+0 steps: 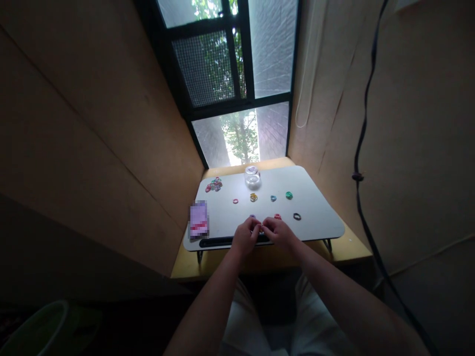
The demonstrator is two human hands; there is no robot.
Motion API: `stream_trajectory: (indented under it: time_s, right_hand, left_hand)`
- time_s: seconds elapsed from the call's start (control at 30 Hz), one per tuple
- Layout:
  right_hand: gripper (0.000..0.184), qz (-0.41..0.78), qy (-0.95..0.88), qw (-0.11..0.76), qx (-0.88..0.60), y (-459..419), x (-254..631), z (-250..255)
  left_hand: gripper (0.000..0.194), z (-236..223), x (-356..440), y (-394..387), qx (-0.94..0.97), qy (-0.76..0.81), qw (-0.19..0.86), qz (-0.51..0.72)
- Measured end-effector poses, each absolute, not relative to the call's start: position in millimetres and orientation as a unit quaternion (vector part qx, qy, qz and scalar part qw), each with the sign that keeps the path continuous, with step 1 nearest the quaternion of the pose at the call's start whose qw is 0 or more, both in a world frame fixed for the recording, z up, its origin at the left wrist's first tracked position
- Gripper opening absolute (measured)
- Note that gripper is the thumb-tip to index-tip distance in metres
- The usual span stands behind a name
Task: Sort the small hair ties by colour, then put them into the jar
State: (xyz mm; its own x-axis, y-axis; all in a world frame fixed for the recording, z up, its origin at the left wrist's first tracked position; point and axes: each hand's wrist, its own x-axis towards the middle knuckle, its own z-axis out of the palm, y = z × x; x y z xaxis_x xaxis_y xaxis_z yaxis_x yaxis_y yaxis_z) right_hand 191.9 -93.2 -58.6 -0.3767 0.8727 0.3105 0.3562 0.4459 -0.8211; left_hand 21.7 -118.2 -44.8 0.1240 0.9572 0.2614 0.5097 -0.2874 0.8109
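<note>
Low over the front of the white folding table (222, 217), my left hand (245, 236) and my right hand (278, 232) meet with fingertips pinched together. A bit of a small reddish hair tie (261, 228) shows between them; the fingers cover most of it. Just beyond my left fingers lies a purple hair tie (253, 216), partly hidden. Red hair ties (277, 216) sit right behind my right hand, and a black one (297, 216) is to their right. Farther back are a pink one (235, 201) and little groups of yellow (253, 197), blue (273, 198) and green (289, 195).
At the back left is a mixed pile of hair ties (214, 185). A clear round jar (253, 177) stands near the back edge. A blurred purple packet (199, 219) lies at the left. The table has a black front ledge (217, 242). A dark cord (358, 148) hangs on the right.
</note>
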Motion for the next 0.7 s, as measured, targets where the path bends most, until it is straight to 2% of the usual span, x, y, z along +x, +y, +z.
stream_trajectory:
  time_s: [0.23, 0.47, 0.7]
  right_hand:
    - [0.016, 0.318, -0.755, 0.388, -0.422, -94.5, 192.0, -59.2]
    - [0.009, 0.326, -0.752, 0.388, -0.422, -96.2, 192.7, -56.5]
    - [0.008, 0.337, -0.744, 0.396, -0.419, -98.1, 193.6, -54.4]
  left_hand:
    - [0.022, -47.1, 23.3, -118.5, 0.69, 0.527, 0.28, 0.409]
    - [0.02, -49.8, 20.4, -116.4, 0.698, 0.547, 0.25, 0.388]
    - [0.022, -52.0, 18.3, -116.7, 0.689, 0.552, 0.268, 0.386]
